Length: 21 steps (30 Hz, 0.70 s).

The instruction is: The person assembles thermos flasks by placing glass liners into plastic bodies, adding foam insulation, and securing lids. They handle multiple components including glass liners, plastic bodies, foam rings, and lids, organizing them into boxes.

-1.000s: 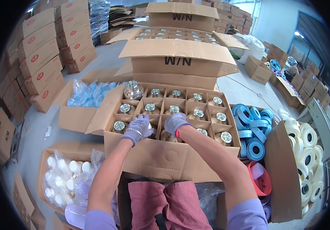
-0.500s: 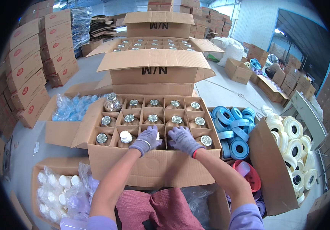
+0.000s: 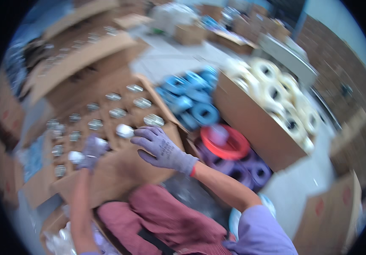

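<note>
A divided cardboard box [image 3: 147, 155] in front of me holds several glass bottles, most with silvery tops such as this bottle [image 3: 153, 120]. In the row closest to me, white caps top some of them. My left hand [image 3: 91, 152], gloved in lavender, is over this row between a white cap [image 3: 76, 157] and another white cap [image 3: 102, 143]; motion smears its fingers, so its grip is unclear. My right hand [image 3: 159, 146], in a matching glove, is raised over the box's near right edge, fingers stretched out and holding nothing. Just left of its fingertips is a third white cap [image 3: 125, 131].
Blue rings [image 3: 204, 114] fill a carton on the right, beside cream-coloured rings [image 3: 272, 93] in another. Closer in, a red basin [image 3: 225, 142] rests on purple rings [image 3: 257, 172]. At lower left is a bag of white caps [image 3: 60, 242]. A second bottle carton stands behind the box.
The view has swung right and tilted, with blur. My right hand has lifted off the bottles towards the box's right edge. A white cap now shows where it was; my left hand stays over the near row.
</note>
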### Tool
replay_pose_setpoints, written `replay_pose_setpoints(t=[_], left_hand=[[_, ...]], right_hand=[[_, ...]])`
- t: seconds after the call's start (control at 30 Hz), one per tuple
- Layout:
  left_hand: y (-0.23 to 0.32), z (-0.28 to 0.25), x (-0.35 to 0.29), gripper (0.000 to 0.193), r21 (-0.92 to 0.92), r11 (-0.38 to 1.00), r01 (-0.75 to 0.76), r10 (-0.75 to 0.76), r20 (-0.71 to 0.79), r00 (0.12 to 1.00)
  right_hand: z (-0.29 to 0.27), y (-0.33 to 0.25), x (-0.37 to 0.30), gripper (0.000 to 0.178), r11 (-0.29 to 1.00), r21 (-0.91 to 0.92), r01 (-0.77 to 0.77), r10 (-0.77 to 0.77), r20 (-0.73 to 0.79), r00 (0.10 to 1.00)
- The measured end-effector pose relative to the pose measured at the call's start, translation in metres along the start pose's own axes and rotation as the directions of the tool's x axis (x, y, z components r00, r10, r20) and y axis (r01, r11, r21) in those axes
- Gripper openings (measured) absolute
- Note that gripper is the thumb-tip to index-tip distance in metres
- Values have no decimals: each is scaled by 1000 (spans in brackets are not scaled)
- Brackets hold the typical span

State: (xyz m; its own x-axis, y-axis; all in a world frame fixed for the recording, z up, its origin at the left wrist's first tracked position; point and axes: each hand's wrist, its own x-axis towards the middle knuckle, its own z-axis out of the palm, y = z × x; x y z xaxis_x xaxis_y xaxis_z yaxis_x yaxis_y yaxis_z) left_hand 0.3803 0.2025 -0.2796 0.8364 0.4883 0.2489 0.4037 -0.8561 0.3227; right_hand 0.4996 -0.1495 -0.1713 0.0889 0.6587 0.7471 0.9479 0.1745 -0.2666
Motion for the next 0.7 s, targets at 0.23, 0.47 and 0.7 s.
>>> replay_pose_setpoints(t=[0.23,0.47,0.7], left_hand=[[-100,11,55,45,209,910,-357,390,-142,910],[-20,2,27,47,284,937,-204,311,-409,858],[149,-15,-96,48,164,851,-499,525,-289,800]], right_hand=[[-197,-207,-418,27,148,40,-988,901,-417,118],[-144,-326,-662,98,-601,210,-771,670,-394,-629],[-167,-243,-614,97,-558,-529,-639,823,-255,-508]])
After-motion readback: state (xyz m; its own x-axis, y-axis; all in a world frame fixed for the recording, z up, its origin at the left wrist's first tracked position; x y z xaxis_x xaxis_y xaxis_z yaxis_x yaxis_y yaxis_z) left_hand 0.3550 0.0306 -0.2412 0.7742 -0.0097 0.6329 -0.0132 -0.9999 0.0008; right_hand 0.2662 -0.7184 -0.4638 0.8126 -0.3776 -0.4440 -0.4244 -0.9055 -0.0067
